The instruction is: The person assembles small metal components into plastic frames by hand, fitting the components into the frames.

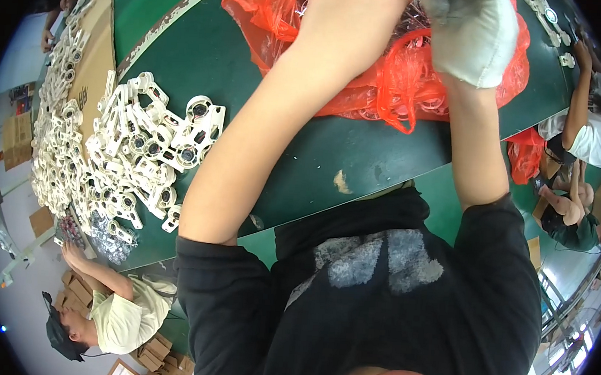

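Red plastic bag (391, 82) is being dug into by the bare left hand (350, 24) and the gloved right hand (468, 32), close together with hidden fingers, so I cannot tell their grip; next comes pulling a part out gently.

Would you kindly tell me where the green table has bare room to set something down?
Bare green table lies between the white parts pile and the red bag, under the forearms. It is crowded at that pile and at the bag.

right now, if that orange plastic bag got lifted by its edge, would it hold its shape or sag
Probably sag: the orange plastic bag lies crumpled in thin, wrinkled folds on the green table. It looks bulged with small parts, so likely heavy for its film. Both hands, left hand and gloved right hand, are in it.
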The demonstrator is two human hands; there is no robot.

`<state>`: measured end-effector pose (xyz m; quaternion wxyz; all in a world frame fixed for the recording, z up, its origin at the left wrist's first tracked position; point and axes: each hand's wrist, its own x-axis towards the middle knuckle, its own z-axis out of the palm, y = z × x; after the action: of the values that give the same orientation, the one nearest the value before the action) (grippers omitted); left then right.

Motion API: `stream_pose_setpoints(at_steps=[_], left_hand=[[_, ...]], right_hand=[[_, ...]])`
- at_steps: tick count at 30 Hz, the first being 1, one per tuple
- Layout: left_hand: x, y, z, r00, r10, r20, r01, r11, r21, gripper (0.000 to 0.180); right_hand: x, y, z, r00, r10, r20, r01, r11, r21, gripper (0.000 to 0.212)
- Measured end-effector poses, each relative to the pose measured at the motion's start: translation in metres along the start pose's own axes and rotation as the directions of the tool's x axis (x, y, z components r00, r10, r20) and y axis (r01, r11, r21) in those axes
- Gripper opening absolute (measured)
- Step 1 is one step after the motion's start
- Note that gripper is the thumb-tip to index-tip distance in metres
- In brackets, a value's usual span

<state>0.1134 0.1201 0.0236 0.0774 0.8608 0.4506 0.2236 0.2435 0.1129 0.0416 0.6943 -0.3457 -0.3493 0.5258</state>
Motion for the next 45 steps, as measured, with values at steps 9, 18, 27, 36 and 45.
stream_pose_setpoints(at_steps=[9, 18, 27, 36, 45], left_hand=[[-0.078, -0.046, -0.041, 0.947, -0.169, -0.273, -0.004, 0.845, -0.535, 0.025], [-0.158, -0.028, -0.058, 0.894, -0.213, -0.393, -0.119, 0.735, -0.667, 0.029], [-0.183, -0.039, -0.029, 0.943, -0.151, -0.298, -0.073, 0.777, -0.626, 0.042], [-0.195, -0.041, -0.030, 0.943, -0.229, -0.242, -0.015, 0.695, -0.719, 0.064], [-0.187, -0.043, -0.040, 0.949, -0.155, -0.274, -0.022, 0.837, -0.547, 0.078]], right_hand=[[-0.015, -0.016, 0.002, 0.908, 0.334, 0.254, -0.202, 0.878, -0.434, 0.025], [-0.051, -0.003, 0.024, 0.480, 0.761, 0.436, -0.358, 0.624, -0.695, 0.025], [-0.056, 0.010, 0.027, 0.327, 0.817, 0.475, -0.439, 0.576, -0.690, 0.027], [-0.058, 0.014, 0.025, 0.246, 0.847, 0.472, -0.477, 0.529, -0.701, 0.027], [-0.058, 0.013, 0.023, 0.288, 0.831, 0.477, -0.471, 0.556, -0.685, 0.027]])
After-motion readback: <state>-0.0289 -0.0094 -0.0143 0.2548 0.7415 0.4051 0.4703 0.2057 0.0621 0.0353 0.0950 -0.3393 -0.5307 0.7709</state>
